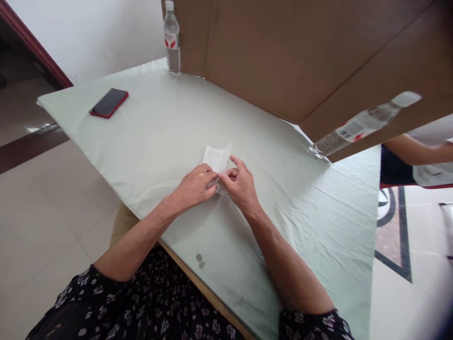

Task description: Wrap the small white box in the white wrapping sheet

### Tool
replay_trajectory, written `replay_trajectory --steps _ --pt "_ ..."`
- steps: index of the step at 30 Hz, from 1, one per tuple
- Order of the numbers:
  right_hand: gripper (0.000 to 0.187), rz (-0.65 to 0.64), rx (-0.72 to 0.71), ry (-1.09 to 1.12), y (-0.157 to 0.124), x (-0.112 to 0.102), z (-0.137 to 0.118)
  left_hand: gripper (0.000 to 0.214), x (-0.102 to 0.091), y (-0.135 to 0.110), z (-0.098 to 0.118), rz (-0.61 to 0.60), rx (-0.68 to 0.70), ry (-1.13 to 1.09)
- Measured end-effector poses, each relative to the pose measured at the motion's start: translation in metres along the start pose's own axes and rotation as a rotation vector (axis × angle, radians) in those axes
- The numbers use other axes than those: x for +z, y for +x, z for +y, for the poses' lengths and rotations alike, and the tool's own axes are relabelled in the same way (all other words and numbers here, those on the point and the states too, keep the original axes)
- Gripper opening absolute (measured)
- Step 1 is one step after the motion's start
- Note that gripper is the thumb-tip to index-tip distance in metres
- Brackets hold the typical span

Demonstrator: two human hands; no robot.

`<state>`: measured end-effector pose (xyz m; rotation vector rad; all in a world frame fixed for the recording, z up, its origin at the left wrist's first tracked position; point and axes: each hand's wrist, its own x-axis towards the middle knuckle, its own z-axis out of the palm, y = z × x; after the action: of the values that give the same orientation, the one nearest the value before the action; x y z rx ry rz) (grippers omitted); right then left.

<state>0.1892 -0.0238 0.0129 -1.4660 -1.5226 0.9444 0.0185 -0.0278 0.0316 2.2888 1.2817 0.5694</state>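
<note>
A: Entry one?

B: Left hand (195, 185) and right hand (242, 186), both narrowed to a pinch on one small pouch (214, 158).

A: Its material and place?

B: Thin, translucent whitish film; flat, angular upper corners, crinkled lower part. Located between the fingertips, over the middle of the desk (155, 127); whether it touches the surface, cannot tell.

A: Pose?

B: Left: knuckles up, fingers bent, thumb pointing inward. Right: thumb tip meeting the other fingertips, one finger extended, the rest curled. Bare forearms converge from the near edge.

A: Surroundings?

B: Cloth (318, 226), pale green, rumpled at the right. Phone (109, 102), rectangular, dark glossy face, red edging, lying flat near the left corner. Panel (265, 52), brown cardboard, creased, standing along the far side. Upright bottle (172, 42), clear, ridged, pale cap, red-and-white label, at the panel's left end. Second bottle (364, 123), likewise clear and labelled, slanting in view, in front of the panel's right end. Beyond: another person's arm (417, 149), bare.
</note>
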Motion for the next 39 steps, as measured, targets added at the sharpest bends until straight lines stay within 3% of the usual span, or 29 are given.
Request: replay_trajectory --steps 4,7,12,16,19,24,27,29,33,39 --pt "0.072 -0.020 -0.013 -0.047 -0.003 0.000 -0.007 0.019 0.005 -0.001 -0.002 0.033 -0.016 -0.063" --pt "0.062 -0.092 -0.026 -0.097 -0.011 -0.004 -0.012 0.033 0.012 -0.003 -0.005 0.107 -0.042 -0.130" --pt "0.056 -0.203 -0.257 -0.409 -0.026 -0.009 -0.015 0.056 0.019 -0.006 -0.005 0.218 -0.156 -0.362" --pt "0.065 -0.271 -0.375 -0.628 -0.027 -0.013 -0.018 0.048 0.022 -0.003 0.001 0.283 -0.255 -0.396" --pt "0.067 -0.320 -0.389 -0.574 -0.019 -0.020 -0.021 0.043 0.026 -0.001 0.006 0.316 -0.276 -0.320" --pt "0.056 -0.403 -0.220 -0.170 0.005 -0.031 -0.018 0.038 0.033 -0.001 0.005 0.331 -0.219 -0.226" --pt "0.043 -0.200 -0.096 -0.003 0.021 -0.035 -0.008 0.030 0.038 0.000 0.002 0.357 -0.197 -0.186" --pt "0.037 -0.074 0.026 0.024 0.031 -0.035 0.001 0.030 0.040 0.000 -0.001 0.389 -0.177 -0.170" --pt "0.039 -0.089 0.268 0.061 0.046 -0.027 0.013 0.031 0.044 -0.001 -0.003 0.425 -0.139 -0.172" --pt "0.049 -0.137 0.282 0.000 0.069 -0.010 0.012 0.032 0.047 -0.003 -0.004 0.446 -0.114 -0.174"
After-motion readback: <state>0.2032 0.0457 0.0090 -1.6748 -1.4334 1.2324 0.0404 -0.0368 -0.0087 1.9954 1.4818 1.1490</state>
